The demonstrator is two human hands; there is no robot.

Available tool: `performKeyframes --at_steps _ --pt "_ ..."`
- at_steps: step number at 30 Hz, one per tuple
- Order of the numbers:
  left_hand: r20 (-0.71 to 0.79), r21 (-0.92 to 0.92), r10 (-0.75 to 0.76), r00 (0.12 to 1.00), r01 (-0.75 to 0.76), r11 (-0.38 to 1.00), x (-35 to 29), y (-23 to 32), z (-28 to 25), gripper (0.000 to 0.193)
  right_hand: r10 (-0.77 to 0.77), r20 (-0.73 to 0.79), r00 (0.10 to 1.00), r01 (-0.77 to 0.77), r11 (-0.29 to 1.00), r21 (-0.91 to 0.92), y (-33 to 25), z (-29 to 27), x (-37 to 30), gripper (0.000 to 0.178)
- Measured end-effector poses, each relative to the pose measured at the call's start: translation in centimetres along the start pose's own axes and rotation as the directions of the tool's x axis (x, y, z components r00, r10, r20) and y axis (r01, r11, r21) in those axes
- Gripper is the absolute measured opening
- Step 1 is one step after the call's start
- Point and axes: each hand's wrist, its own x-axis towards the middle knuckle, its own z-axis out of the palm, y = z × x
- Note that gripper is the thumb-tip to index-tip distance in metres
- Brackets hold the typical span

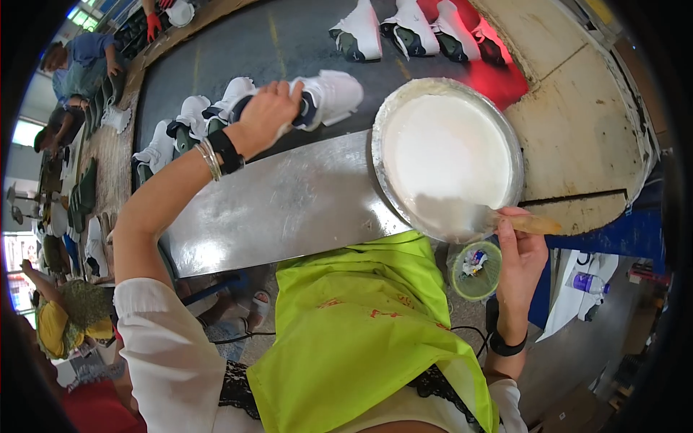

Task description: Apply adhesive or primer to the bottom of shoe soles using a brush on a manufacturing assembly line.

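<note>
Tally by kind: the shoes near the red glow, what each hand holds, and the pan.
Shoes: 5 (4 near the glow, 1 held shoe in the left hand)
Brush: 1 (in the right hand)
Pan: 1
Total: 7

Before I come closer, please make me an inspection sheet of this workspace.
Surface: dark belt, with a shiny metal strip on the wearer's side.
Job's things: bowl of white liquid; white-and-dark shoes on the belt.
Hands: left hand holds a white shoe; right hand grips a wooden-handled brush over the bowl's near edge.
Clutter: round green bin with scraps; purple-labelled bottle at lower right.
Cables: thin black cable beside the apron.
Surroundings: other people at left.
</note>
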Motion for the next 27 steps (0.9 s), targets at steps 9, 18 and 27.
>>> performKeyframes --at_steps 9,18,27 --pt "-0.127 -0.194 -0.096 0.987 0.070 0.978 -7.3 2.5 -5.2 0.083 -0.051 0.112 0.992 0.048 0.998 0.034 -0.6 1.8 0.1 0.017" --pt "0.095 -0.047 -0.023 0.995 0.028 0.999 -6.5 5.5 -0.4 0.065 -0.021 0.096 0.995 0.022 1.000 -0.011 -0.8 1.1 -1.1 0.017" --pt "-0.107 -0.172 -0.275 0.955 0.255 0.952 -0.9 -2.1 -3.7 0.052 -0.096 -0.005 0.995 0.096 0.995 -0.002 0.8 0.7 0.6 0.018"
